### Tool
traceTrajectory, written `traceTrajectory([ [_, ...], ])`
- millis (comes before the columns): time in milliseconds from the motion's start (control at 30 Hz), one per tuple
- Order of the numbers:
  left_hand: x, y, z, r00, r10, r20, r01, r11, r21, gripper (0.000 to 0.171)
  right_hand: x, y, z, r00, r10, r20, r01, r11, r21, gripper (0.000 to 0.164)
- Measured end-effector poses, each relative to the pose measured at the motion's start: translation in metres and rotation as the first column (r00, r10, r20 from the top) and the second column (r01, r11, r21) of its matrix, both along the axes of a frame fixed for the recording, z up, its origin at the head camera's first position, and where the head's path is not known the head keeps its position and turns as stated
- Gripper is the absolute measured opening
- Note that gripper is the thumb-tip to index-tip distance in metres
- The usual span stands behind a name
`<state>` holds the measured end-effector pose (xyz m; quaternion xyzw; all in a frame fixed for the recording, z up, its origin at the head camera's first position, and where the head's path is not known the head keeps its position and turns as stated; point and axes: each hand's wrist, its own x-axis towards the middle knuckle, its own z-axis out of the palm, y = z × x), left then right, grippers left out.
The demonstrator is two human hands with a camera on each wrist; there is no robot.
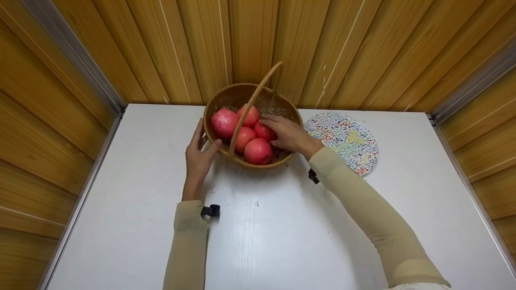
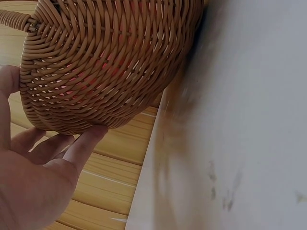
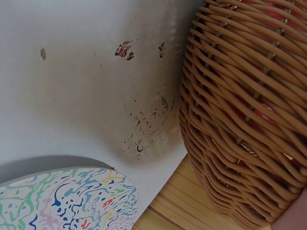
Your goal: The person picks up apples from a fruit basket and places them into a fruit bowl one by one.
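Note:
A brown wicker basket point(image 1: 278, 105) with an arched handle point(image 1: 258, 90) stands at the back of the white table. Several round red fruits, such as the large speckled one point(image 1: 224, 123) and the front one point(image 1: 258, 151), lie inside it; they look like pomegranates or apples. My left hand point(image 1: 198, 156) holds the basket's left side, thumb at the rim and fingers point(image 2: 86, 146) against the outer weave. Inside the basket, my right hand point(image 1: 291, 135) has its fingers and thumb around a red fruit point(image 1: 264, 131), partly hidden by them. Only a sliver of that hand shows in the right wrist view.
A round plate-like board point(image 1: 342, 141) with a multicoloured squiggle pattern lies right of the basket. Behind the table point(image 1: 258, 233) rises a wood-panelled wall point(image 1: 201, 48), with more panels at both sides. Dark specks point(image 3: 125, 50) mark the tabletop near the basket.

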<state>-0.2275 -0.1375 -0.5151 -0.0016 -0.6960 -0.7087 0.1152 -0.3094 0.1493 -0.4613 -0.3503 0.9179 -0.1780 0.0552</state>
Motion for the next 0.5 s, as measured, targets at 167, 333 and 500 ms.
traceTrajectory([
  [167,0.002,0.0003,-0.0005,1.0,0.0,-0.011,0.001,1.0,0.008,0.076,-0.0015,-0.0017,-0.0015,1.0,0.005,-0.01,-0.005,1.0,0.017,0.072],
  [333,0.0009,0.001,-0.0014,1.0,0.01,-0.006,-0.01,1.0,0.0,0.075,-0.0037,-0.0035,-0.0032,0.999,0.004,-0.033,-0.003,0.999,0.039,0.075],
  [500,0.0006,0.0005,-0.0021,1.0,0.01,-0.012,-0.01,1.0,0.002,0.075,-0.005,-0.0053,-0.0041,0.999,0.002,-0.038,-0.001,0.999,0.043,0.075],
])
